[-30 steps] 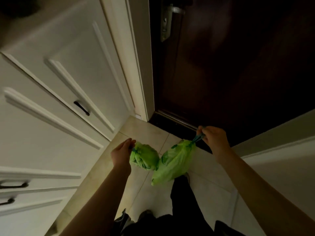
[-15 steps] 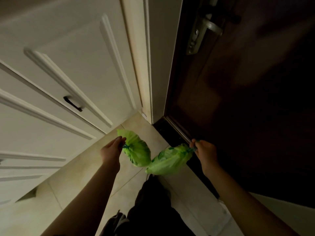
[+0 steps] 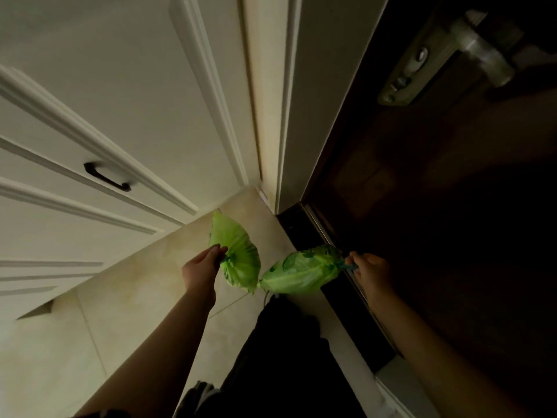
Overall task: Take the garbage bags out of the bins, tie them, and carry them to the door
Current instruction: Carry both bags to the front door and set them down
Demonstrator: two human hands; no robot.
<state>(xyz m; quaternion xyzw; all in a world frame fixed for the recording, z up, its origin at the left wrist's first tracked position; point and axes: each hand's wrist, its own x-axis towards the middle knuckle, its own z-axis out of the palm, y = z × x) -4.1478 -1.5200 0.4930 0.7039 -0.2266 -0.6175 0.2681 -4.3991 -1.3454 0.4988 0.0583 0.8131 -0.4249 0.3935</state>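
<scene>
Two small tied green garbage bags hang in front of me above the tiled floor. My left hand (image 3: 202, 267) pinches the knot of the left bag (image 3: 238, 251), which points up toward the corner. My right hand (image 3: 369, 271) grips the tied top of the right bag (image 3: 301, 271), which hangs left of it over the threshold. The two bags nearly touch at their lower ends. The dark brown door (image 3: 437, 191) stands just to the right, shut as far as I can see.
White panelled cabinet fronts (image 3: 90, 116) with a dark handle (image 3: 107, 178) fill the left. A pale door frame (image 3: 271, 101) meets the floor at the corner. The door's metal lever handle (image 3: 479, 52) is at the upper right. My dark trouser leg (image 3: 283, 342) is below the bags.
My view has dropped and swung toward the door's corner. Both hands have lowered with the bags, and the left bag has swung up to point at the corner.
</scene>
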